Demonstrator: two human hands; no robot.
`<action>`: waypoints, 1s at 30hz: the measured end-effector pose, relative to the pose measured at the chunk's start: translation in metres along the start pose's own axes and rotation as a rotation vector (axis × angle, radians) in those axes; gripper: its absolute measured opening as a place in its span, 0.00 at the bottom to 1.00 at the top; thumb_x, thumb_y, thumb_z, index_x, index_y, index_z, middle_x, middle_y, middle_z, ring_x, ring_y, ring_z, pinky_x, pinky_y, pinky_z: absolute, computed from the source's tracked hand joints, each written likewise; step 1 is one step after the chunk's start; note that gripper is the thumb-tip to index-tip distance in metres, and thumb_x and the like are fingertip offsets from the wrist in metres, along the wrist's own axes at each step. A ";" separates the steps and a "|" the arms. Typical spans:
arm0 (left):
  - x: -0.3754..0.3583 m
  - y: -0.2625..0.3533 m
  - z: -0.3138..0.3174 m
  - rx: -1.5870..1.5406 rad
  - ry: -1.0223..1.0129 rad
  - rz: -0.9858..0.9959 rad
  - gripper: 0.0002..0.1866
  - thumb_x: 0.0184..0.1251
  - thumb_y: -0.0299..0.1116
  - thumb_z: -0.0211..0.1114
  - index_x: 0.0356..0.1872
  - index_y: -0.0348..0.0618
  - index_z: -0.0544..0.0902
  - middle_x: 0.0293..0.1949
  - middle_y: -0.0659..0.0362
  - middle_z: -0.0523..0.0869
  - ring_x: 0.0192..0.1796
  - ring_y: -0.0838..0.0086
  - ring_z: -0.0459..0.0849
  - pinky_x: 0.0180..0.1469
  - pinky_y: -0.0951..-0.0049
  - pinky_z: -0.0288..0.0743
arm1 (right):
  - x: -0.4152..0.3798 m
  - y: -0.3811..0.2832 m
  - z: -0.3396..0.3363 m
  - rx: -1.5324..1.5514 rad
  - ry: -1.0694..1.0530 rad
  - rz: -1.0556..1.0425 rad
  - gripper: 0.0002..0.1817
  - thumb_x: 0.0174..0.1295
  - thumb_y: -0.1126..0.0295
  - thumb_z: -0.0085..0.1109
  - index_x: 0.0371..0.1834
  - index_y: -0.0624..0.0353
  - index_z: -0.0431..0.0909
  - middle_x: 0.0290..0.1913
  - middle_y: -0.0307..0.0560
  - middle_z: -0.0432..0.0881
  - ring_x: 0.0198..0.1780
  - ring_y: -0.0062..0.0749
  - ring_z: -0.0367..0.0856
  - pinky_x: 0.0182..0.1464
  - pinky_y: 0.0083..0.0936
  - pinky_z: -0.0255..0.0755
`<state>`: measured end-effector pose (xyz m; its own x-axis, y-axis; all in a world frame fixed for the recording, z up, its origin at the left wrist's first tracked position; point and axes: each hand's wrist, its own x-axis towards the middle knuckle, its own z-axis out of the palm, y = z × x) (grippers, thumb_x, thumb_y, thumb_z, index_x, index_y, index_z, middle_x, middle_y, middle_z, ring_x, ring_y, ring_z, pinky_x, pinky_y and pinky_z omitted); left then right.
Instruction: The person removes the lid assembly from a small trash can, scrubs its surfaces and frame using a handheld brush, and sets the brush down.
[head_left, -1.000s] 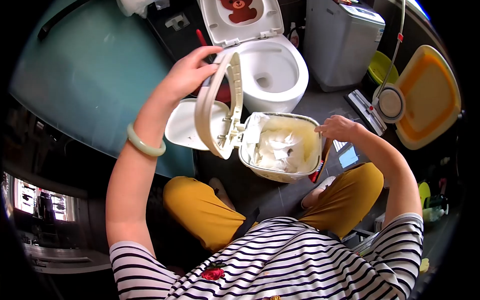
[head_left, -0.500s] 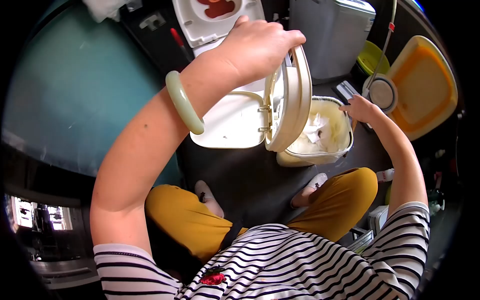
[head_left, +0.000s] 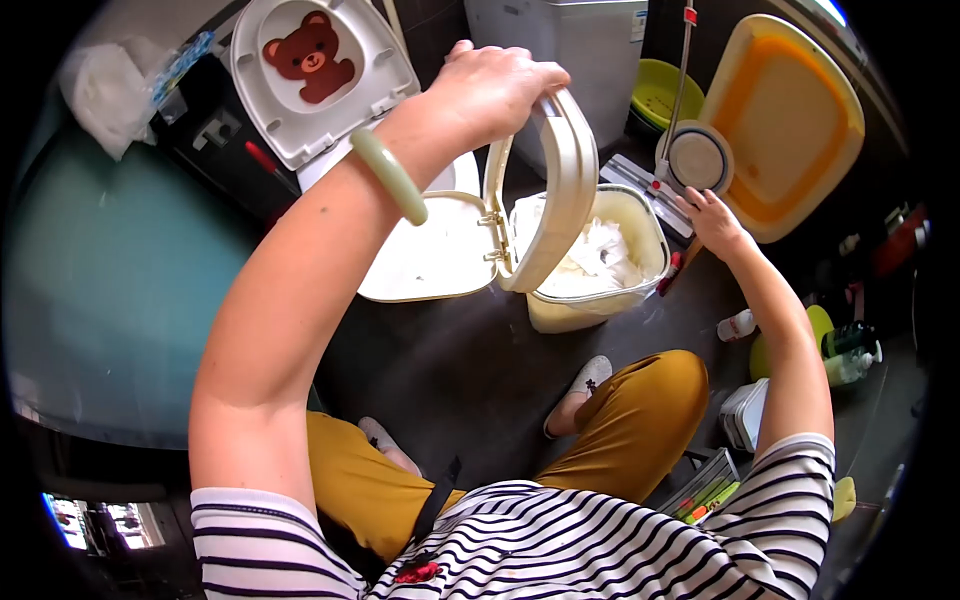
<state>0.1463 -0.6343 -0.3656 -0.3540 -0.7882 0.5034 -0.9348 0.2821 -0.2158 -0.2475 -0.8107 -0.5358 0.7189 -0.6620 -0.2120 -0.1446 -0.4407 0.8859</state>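
Note:
My left hand [head_left: 495,90], with a pale green bangle [head_left: 389,177] on its forearm, grips the top edge of a cream bin lid frame [head_left: 568,170]. A white flap [head_left: 430,245] hangs open from its hinges on the left. Beneath and right of the frame stands the cream bin [head_left: 575,313], its liner bag [head_left: 645,240] over the rim and crumpled white tissue [head_left: 600,252] inside. To the right of the bin, my right hand [head_left: 713,222] is off the rim, fingers apart, with nothing held, in front of the mop head [head_left: 672,212].
Behind are a toilet with raised lid [head_left: 390,100] bearing a bear sticker, and a grey machine [head_left: 570,60]. A green basin [head_left: 665,95] and folded tub [head_left: 795,130] stand back right. Bottles [head_left: 850,367] and a white container [head_left: 745,412] sit at right. Teal glass [head_left: 110,270] is left.
My right hand has left the bin's rim and moved to the right, fingers spreading. My left hand still holds the lid frame. The camera view has shifted, showing more of the toilet.

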 end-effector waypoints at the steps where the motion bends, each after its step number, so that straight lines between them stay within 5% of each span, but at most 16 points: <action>1: -0.002 -0.004 0.000 -0.024 0.022 0.008 0.17 0.64 0.32 0.58 0.55 0.61 0.78 0.41 0.59 0.83 0.46 0.65 0.81 0.51 0.61 0.70 | -0.014 0.001 -0.008 0.099 -0.083 0.077 0.18 0.57 0.66 0.54 0.50 0.53 0.82 0.74 0.35 0.55 0.74 0.35 0.49 0.70 0.35 0.49; 4: -0.012 -0.013 0.000 -0.053 0.070 0.029 0.17 0.65 0.31 0.58 0.55 0.60 0.78 0.36 0.58 0.81 0.42 0.67 0.81 0.45 0.66 0.75 | -0.053 -0.003 0.005 0.108 -0.068 0.163 0.17 0.55 0.69 0.54 0.48 0.55 0.83 0.71 0.40 0.59 0.66 0.36 0.64 0.61 0.33 0.64; 6: -0.014 -0.019 0.001 -0.152 0.000 -0.024 0.17 0.63 0.35 0.59 0.53 0.64 0.79 0.42 0.60 0.82 0.49 0.64 0.80 0.51 0.61 0.67 | -0.068 -0.002 0.020 0.167 -0.179 0.305 0.15 0.55 0.69 0.54 0.46 0.57 0.83 0.66 0.42 0.65 0.58 0.35 0.71 0.54 0.31 0.69; 9: -0.018 -0.017 -0.006 -0.068 0.016 -0.020 0.18 0.61 0.34 0.60 0.53 0.63 0.78 0.43 0.60 0.81 0.50 0.65 0.79 0.52 0.60 0.66 | -0.087 0.002 0.045 0.322 -0.204 0.516 0.12 0.55 0.71 0.54 0.41 0.60 0.82 0.56 0.47 0.75 0.47 0.36 0.79 0.45 0.30 0.74; 14: -0.019 -0.023 -0.008 0.015 0.025 0.023 0.19 0.59 0.33 0.61 0.53 0.62 0.78 0.43 0.60 0.80 0.50 0.65 0.79 0.53 0.59 0.67 | -0.118 -0.009 0.065 0.558 -0.264 0.678 0.10 0.54 0.73 0.55 0.39 0.58 0.82 0.40 0.48 0.83 0.42 0.39 0.83 0.42 0.32 0.77; 17: -0.027 -0.033 -0.007 -0.061 0.056 0.045 0.19 0.58 0.34 0.62 0.53 0.62 0.78 0.43 0.60 0.80 0.51 0.65 0.79 0.53 0.59 0.68 | -0.135 -0.038 0.053 1.118 -0.334 0.868 0.06 0.54 0.70 0.57 0.33 0.57 0.80 0.32 0.46 0.84 0.34 0.35 0.85 0.34 0.30 0.77; 20: -0.036 -0.055 0.003 -0.270 0.081 0.071 0.21 0.57 0.33 0.62 0.55 0.60 0.77 0.44 0.57 0.80 0.50 0.63 0.79 0.51 0.62 0.73 | -0.131 -0.076 0.014 1.958 -0.421 1.082 0.05 0.57 0.68 0.55 0.35 0.55 0.77 0.30 0.44 0.84 0.30 0.30 0.85 0.29 0.26 0.76; 22: -0.050 -0.068 0.013 -0.373 0.128 -0.004 0.23 0.56 0.31 0.61 0.56 0.58 0.76 0.43 0.55 0.80 0.48 0.62 0.80 0.51 0.64 0.73 | -0.122 -0.095 -0.023 2.308 -0.331 1.106 0.12 0.58 0.68 0.54 0.46 0.53 0.73 0.36 0.45 0.85 0.30 0.30 0.85 0.26 0.24 0.76; 30: -0.162 -0.168 0.115 -0.777 0.098 -0.432 0.17 0.61 0.37 0.62 0.48 0.38 0.81 0.37 0.51 0.85 0.41 0.66 0.83 0.48 0.70 0.74 | -0.035 -0.121 -0.094 2.673 -0.340 1.304 0.13 0.65 0.69 0.47 0.49 0.63 0.68 0.43 0.54 0.83 0.39 0.36 0.85 0.29 0.26 0.80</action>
<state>0.3642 -0.6175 -0.5069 0.0660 -0.8713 0.4862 -0.7297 0.2902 0.6191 -0.1913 -0.6774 -0.5968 -0.0882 -0.8138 -0.5744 -0.0743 0.5804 -0.8109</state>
